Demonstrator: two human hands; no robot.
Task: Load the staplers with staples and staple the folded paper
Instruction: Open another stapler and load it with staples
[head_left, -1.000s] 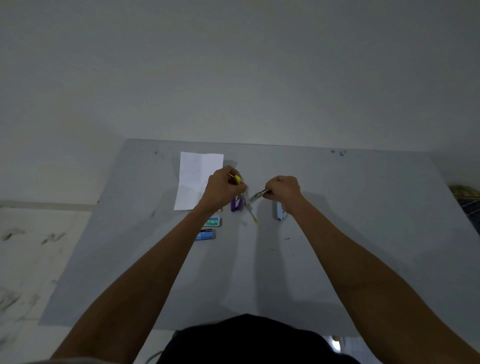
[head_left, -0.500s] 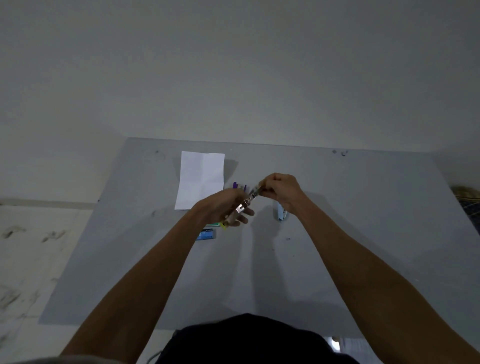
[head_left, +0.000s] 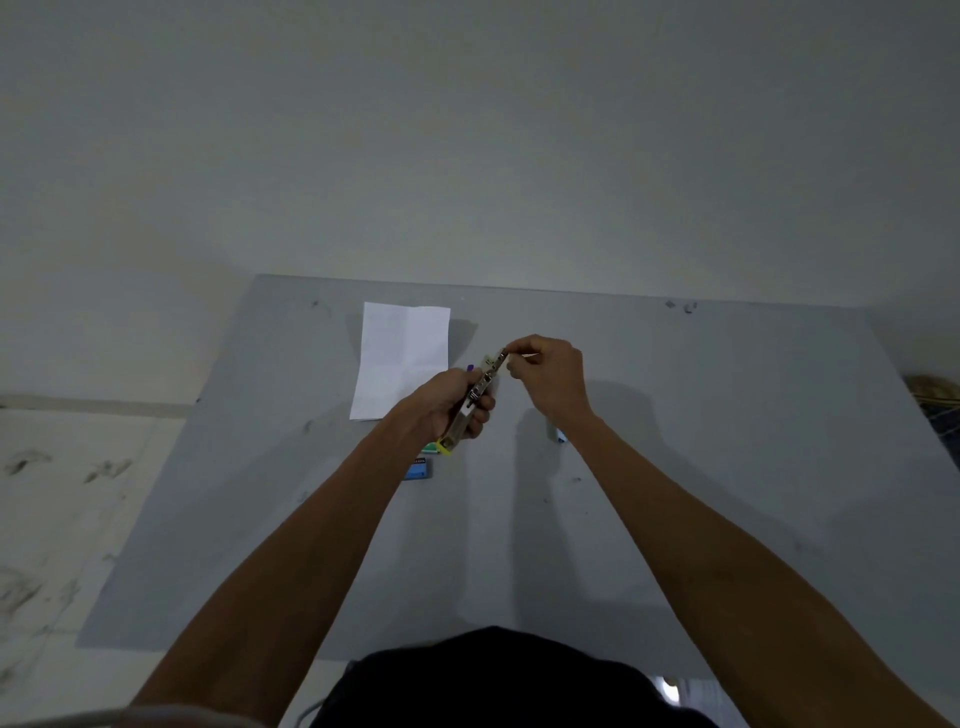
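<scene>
My left hand grips a yellow stapler, held above the table with its metal magazine pointing up and away. My right hand pinches at the magazine's far tip; whether a staple strip sits in those fingers is too small to tell. The white folded paper lies flat to the left of my hands. A purple stapler peeks out behind my left hand. A pale blue stapler lies under my right wrist. Two staple boxes, one green and one blue, lie below my left hand.
The grey table runs to a far edge against a plain wall. On the left the floor shows dark scuffs. Something straw-coloured sits past the right edge of the table.
My left hand turned the yellow stapler so the magazine faces up. My right hand moved up and away to the magazine's far tip.
</scene>
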